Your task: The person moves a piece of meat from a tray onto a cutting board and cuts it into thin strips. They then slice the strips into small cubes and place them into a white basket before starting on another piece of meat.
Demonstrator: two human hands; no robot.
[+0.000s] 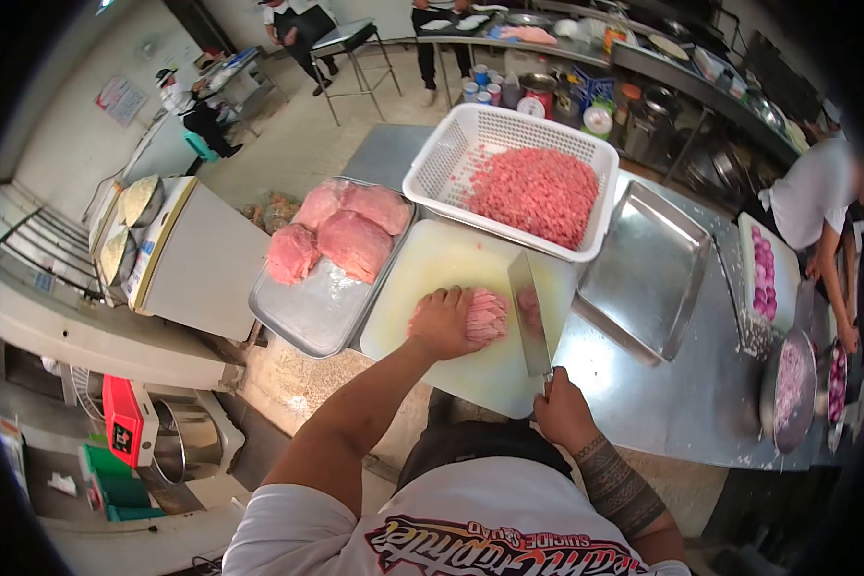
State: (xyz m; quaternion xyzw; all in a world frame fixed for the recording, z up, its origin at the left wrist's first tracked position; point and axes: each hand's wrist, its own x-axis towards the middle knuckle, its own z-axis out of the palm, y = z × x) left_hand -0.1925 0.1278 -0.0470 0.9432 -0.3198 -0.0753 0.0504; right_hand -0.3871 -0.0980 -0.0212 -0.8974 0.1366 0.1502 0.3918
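Note:
My left hand (442, 324) is pressed over a piece of raw pink meat (488, 319), its fingers curled on the top. The meat shows parallel cuts on the side facing the blade. It lies on a white cutting board (403, 278) with a yellowish tint. My right hand (564, 413) is wrapped round the handle of a cleaver (528, 317). The broad blade stands over the board just right of the meat, with a small gap between them. The blade's lower edge against the board is hard to make out.
Behind the board, a white perforated basket (422, 182) holds diced meat (538, 192). Left is a metal tray (307, 322) with large meat pieces (355, 245); right, a steel pan (643, 269). A co-worker (821, 202) stands far right near red onions (763, 274) and a bowl (789, 394).

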